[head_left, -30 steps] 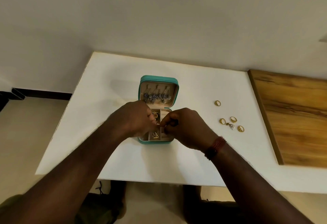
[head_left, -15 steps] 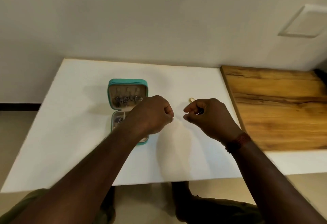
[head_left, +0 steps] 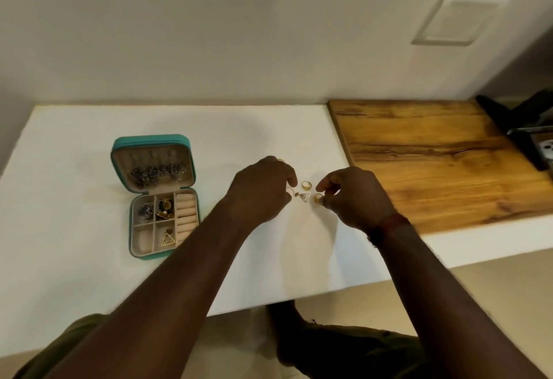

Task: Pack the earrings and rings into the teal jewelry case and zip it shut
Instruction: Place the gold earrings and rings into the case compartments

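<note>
Picking the last loose jewellery off the white worktop (head_left: 89,274)

We should take one small piece per pinch, lifting each straight up so it doesn't skid, then carry it to the open teal jewelry case (head_left: 155,196) at nine o'clock of our hands. Our left hand (head_left: 263,187) hangs knuckles-up, its fingers curled and closing near a thin hoop; whether they grip it we cannot tell. Our right hand (head_left: 353,196) pinches a gold ring (head_left: 319,198) against the worktop. Between them lie another gold ring (head_left: 306,184) and a triangle earring (head_left: 304,197).
</note>
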